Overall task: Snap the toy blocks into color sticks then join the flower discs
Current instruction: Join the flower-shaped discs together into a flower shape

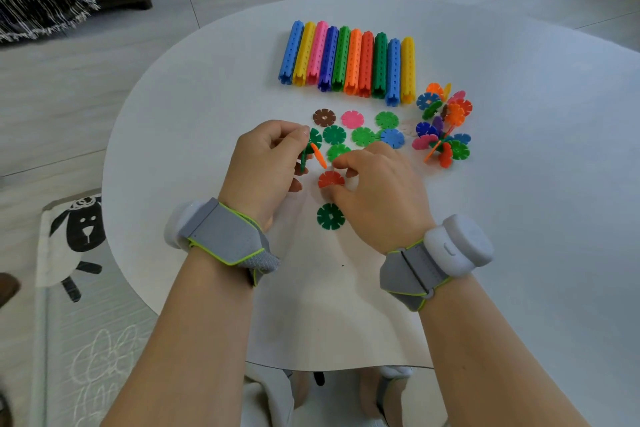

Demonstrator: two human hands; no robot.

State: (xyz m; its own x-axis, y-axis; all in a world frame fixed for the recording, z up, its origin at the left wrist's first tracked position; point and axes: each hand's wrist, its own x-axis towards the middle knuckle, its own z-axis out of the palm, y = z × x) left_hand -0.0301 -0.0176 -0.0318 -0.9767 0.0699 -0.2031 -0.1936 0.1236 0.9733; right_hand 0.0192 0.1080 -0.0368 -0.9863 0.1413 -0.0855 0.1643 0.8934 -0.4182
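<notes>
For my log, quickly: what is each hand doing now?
Left hand: holds joined green and orange discs.
Right hand: at red disc; grip cannot be told.

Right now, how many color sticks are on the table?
10 color sticks, side by side in one row at the far side of the table, beyond the loose discs. None seems hidden.
</notes>
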